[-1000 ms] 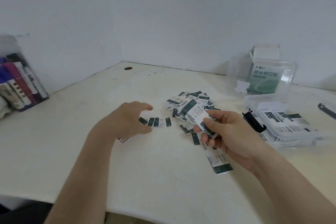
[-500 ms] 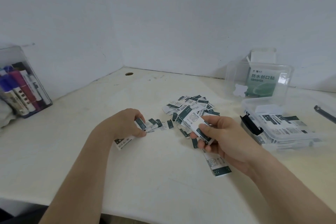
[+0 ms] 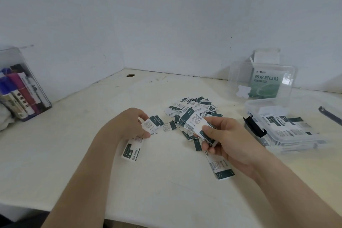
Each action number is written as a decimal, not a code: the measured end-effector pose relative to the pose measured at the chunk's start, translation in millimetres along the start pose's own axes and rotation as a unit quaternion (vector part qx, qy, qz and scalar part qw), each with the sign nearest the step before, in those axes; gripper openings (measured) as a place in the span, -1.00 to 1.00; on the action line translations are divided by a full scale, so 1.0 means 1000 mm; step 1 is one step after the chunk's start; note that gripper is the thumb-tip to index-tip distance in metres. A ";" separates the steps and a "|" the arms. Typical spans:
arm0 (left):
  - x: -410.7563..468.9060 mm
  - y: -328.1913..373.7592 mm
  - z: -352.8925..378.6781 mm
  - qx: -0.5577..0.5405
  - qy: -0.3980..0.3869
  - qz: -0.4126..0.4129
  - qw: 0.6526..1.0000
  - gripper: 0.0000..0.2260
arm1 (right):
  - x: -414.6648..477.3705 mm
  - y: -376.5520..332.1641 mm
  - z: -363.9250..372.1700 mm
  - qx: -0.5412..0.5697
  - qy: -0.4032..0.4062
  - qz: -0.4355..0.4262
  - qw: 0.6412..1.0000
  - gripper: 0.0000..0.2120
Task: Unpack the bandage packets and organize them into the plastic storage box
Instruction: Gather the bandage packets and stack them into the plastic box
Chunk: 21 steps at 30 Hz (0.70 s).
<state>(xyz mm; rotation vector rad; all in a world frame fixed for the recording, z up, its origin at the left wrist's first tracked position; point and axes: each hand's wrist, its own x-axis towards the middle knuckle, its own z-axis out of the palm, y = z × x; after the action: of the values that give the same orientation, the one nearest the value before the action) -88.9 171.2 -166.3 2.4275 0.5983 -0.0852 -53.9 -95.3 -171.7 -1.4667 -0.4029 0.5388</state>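
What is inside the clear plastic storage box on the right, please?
Bandage packets lie flat in the storage box, white with dark green ends. What lies beneath the top ones is covered.

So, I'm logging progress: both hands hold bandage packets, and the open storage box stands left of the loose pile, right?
Not quite. In the head view the open storage box stands right of the loose pile, not left. The left hand and right hand do both hold bandage packets.

Two bare forearms reach in from the lower edge toward the pile of bandage packets (image 3: pixel 192 104). Left hand (image 3: pixel 127 126) – just left of the pile – pinches loose packets (image 3: pixel 152 123) with curled fingers; right hand (image 3: pixel 227 140), at the pile's near edge, grips a small stack (image 3: pixel 196 121).
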 end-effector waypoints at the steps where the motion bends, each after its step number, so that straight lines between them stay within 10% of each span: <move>1: 0.000 0.000 0.000 -0.009 0.003 0.002 1.000 -0.66 | 0.000 0.000 0.000 0.000 0.001 0.001 1.000 -0.79; 8: -0.012 0.007 0.005 -0.135 0.082 0.063 0.985 -0.89 | 0.003 0.003 -0.001 -0.028 0.018 -0.003 0.999 -0.78; 21: -0.038 0.090 0.048 -0.663 0.046 0.113 0.739 -0.78 | 0.002 0.000 0.006 0.127 0.134 -0.011 0.983 -0.80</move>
<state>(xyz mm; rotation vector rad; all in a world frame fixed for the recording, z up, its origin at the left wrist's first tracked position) -79.8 65.1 -146.0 1.0571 0.2105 0.4331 -55.3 -89.4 -171.7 -1.2645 -0.1305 0.3538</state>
